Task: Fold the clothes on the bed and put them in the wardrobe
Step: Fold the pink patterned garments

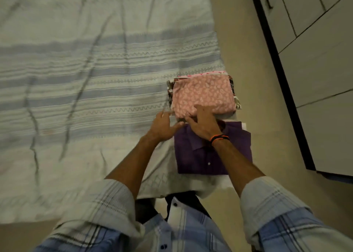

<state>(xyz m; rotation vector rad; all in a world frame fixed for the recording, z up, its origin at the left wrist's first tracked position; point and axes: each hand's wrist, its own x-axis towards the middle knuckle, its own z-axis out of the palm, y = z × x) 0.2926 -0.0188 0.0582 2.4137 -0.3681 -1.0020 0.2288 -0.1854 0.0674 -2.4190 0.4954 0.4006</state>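
The bed (80, 91) fills the view out beyond and to the left of both hands, covered in a pale sheet with blue bands and zigzag stitching, creased in long dark lines. The wardrobe (313, 64) stands well off to the right of the right hand, across a strip of beige floor (246, 47); its pale panels have a dark edge and one dark handle shows near the top.

Under the right forearm, at the bed's right edge, lies a folded purple shirt (193, 156), collar towards the hands and a small white button showing. Just beyond it, under the fingertips of the right hand, sits a stack of folded clothes topped by a pink patterned garment (204, 93); darker printed fabric peeks out at the stack's left and right sides, and a lighter pink edge shows at its far side.

The right hand (203, 123) rests on the near edge of the pink garment with fingers spread and pressing flat on the cloth; an orange and black band circles its wrist. The left hand (164, 125) sits just left of it, at the stack's near left corner, fingers loosely extended and the thumb reaching towards the right hand; whether it pinches any cloth, I cannot tell. Both sleeves are plaid and rolled up the forearm
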